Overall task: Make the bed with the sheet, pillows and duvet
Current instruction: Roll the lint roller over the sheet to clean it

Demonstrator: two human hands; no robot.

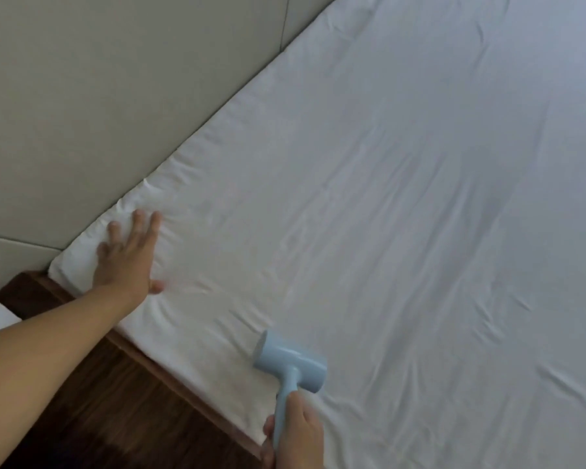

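Two hands at work, our left hand (129, 255) flat on the sheet (386, 198), fingers straight, our right hand (295, 438) gripping a blue steamer (290, 362).

Creased white cloth sheet (386, 198), smooth plastic steamer (290, 362), dark wood frame (170, 377)

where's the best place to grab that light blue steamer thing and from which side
Take the blue steamer by its slim straight handle, coming from below, the near bed edge. Its wide barrel head sits crosswise on top, too bulky to wrap. The right hand already grips the handle this way; the left hand rests flat on the sheet.
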